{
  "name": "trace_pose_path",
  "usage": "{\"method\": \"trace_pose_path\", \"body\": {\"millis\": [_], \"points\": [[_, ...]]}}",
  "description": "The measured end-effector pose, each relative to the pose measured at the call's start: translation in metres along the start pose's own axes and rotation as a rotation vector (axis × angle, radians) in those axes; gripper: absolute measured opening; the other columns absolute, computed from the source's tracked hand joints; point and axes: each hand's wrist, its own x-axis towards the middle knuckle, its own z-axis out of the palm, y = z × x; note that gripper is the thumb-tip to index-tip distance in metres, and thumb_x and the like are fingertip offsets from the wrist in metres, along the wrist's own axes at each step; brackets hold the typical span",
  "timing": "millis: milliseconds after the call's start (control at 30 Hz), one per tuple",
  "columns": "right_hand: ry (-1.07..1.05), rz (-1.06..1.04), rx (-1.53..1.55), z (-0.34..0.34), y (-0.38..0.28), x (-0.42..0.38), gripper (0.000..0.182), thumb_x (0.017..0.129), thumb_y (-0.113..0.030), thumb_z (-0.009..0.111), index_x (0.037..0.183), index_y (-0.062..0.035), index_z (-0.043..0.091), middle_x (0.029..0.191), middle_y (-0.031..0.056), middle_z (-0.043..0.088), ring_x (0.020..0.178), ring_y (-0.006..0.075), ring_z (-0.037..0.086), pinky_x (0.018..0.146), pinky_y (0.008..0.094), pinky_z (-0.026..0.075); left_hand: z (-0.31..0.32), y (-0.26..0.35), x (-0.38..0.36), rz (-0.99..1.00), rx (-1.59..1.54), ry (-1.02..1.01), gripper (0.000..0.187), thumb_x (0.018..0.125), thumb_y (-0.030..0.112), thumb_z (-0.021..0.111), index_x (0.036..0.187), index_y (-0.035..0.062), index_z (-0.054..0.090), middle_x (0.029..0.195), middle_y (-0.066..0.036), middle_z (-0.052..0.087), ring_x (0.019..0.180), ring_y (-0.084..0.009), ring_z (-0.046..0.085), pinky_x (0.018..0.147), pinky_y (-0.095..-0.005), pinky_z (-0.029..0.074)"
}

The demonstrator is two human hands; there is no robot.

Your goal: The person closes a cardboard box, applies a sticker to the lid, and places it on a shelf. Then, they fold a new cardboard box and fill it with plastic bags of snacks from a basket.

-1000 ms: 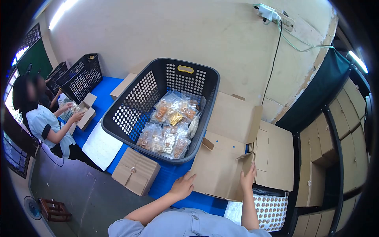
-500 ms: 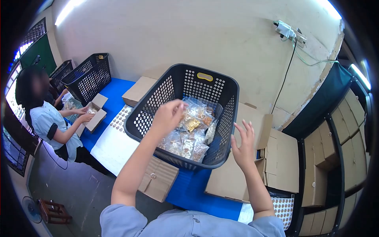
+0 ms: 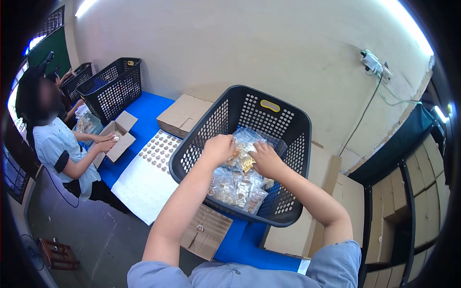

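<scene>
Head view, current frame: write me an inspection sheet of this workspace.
Surface: blue tabletop, partly covered by a sticker sheet
Job's things: black basket holding clear packets
Clutter: closed box near the body, cardboard beside the basket
Hands: left hand and right hand inside the basket, at the packets; grip unclear
Cables: dark cable hanging from the wall plug
Surroundings: co-worker with open box, wooden stool, boxes on shelves
</scene>
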Motion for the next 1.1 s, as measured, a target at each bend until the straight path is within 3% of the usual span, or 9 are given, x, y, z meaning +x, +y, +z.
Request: {"method": "trace_pose_path", "body": {"millis": [100, 167, 400, 500, 567, 667, 733, 967, 1100], "points": [[-0.503, 0.004, 0.096, 0.038, -0.003, 0.039, 0.04, 0.077, -0.012, 0.058, 0.117, -0.0034, 0.059, 0.118, 0.0195, 0.056, 0.111, 0.0355, 0.053, 0.088, 0.0454, 0.046, 0.001, 0.002, 0.001, 0.015, 0.039, 0.019, 0.02, 0.087, 0.021, 0.052, 0.094, 0.0075, 0.066, 0.083, -0.018, 0.067, 0.08, -0.0362, 0.065, 0.073, -0.0461, 0.052], [-0.482, -0.156, 0.135, 0.075, -0.024, 0.05, 0.043, 0.076, -0.011, 0.057, 0.119, -0.0063, 0.058, 0.111, 0.0167, 0.059, 0.102, 0.0339, 0.057, 0.084, 0.0446, 0.048, 0.001, 0.004, 0.003, 0.041, 0.037, 0.035, 0.02, 0.088, 0.021, 0.052, 0.091, 0.0059, 0.064, 0.08, -0.018, 0.066, 0.078, -0.0358, 0.065, 0.071, -0.0464, 0.052], [-0.449, -0.835, 0.325, 0.151, -0.103, 0.03, 0.082, 0.068, -0.04, 0.078, 0.14, -0.0212, 0.043, 0.144, 0.0153, 0.035, 0.134, 0.0332, 0.033, 0.099, 0.0492, 0.041, -0.005, 0.014, -0.001, 0.044, 0.082, 0.017, 0.02, 0.09, 0.02, 0.051, 0.09, 0.0034, 0.062, 0.078, -0.018, 0.066, 0.076, -0.0346, 0.065, 0.067, -0.046, 0.051], [-0.387, -0.889, 0.24, 0.203, -0.079, 0.027, 0.081, 0.063, -0.042, 0.081, 0.136, -0.0337, 0.046, 0.152, -0.0007, 0.029, 0.141, 0.0306, 0.022, 0.102, 0.0611, 0.033, -0.009, 0.017, -0.004, 0.022, 0.09, -0.067, 0.021, 0.09, 0.021, 0.05, 0.089, 0.0031, 0.061, 0.079, -0.017, 0.066, 0.076, -0.0354, 0.065, 0.067, -0.046, 0.052], [-0.491, -0.648, 0.22, 0.226, -0.057, 0.035, 0.057, 0.073, -0.041, 0.072, 0.127, -0.0407, 0.053, 0.15, -0.0065, 0.031, 0.14, 0.0288, 0.023, 0.1, 0.0607, 0.034, -0.009, 0.016, -0.004, 0.026, 0.063, -0.048, 0.021, 0.09, 0.021, 0.05, 0.09, 0.0032, 0.062, 0.079, -0.018, 0.066, 0.076, -0.0357, 0.065, 0.068, -0.0461, 0.051], [-0.465, -0.241, -0.105, 0.216, -0.036, 0.058, 0.041, 0.089, -0.03, 0.05, 0.129, -0.0225, 0.057, 0.143, 0.0028, 0.043, 0.134, 0.0308, 0.034, 0.095, 0.0596, 0.038, -0.005, 0.013, -0.005, 0.014, 0.095, -0.076, 0.022, 0.09, 0.021, 0.051, 0.09, 0.0028, 0.062, 0.079, -0.018, 0.066, 0.076, -0.0358, 0.065, 0.069, -0.0462, 0.051], [-0.307, -0.218, -0.139, 0.235, -0.007, 0.062, 0.045, 0.088, -0.026, 0.05, 0.13, -0.0098, 0.055, 0.14, 0.0064, 0.046, 0.13, 0.0341, 0.04, 0.093, 0.0596, 0.04, -0.006, 0.013, -0.005, -0.001, 0.106, -0.109, 0.022, 0.091, 0.021, 0.051, 0.092, 0.0025, 0.063, 0.08, -0.019, 0.066, 0.076, -0.0361, 0.065, 0.07, -0.0459, 0.051], [-0.5, 0.106, -0.322, 0.217, 0.019, 0.078, 0.044, 0.091, -0.023, 0.047, 0.132, -0.0074, 0.053, 0.144, 0.0125, 0.042, 0.13, 0.0426, 0.039, 0.093, 0.0646, 0.038, -0.007, 0.01, -0.007, -0.085, 0.136, -0.153, 0.023, 0.091, 0.022, 0.051, 0.093, 0.0033, 0.063, 0.079, -0.018, 0.066, 0.076, -0.0357, 0.065, 0.071, -0.0456, 0.051], [-0.515, 0.256, -0.262, 0.218, 0.032, 0.076, 0.065, 0.087, -0.04, 0.06, 0.142, -0.0102, 0.041, 0.146, 0.0168, 0.036, 0.133, 0.0446, 0.034, 0.097, 0.062, 0.036, -0.007, 0.006, -0.007, -0.112, 0.173, -0.138, 0.023, 0.091, 0.023, 0.051, 0.093, 0.0037, 0.064, 0.079, -0.018, 0.067, 0.077, -0.0354, 0.065, 0.071, -0.0452, 0.051]]}}
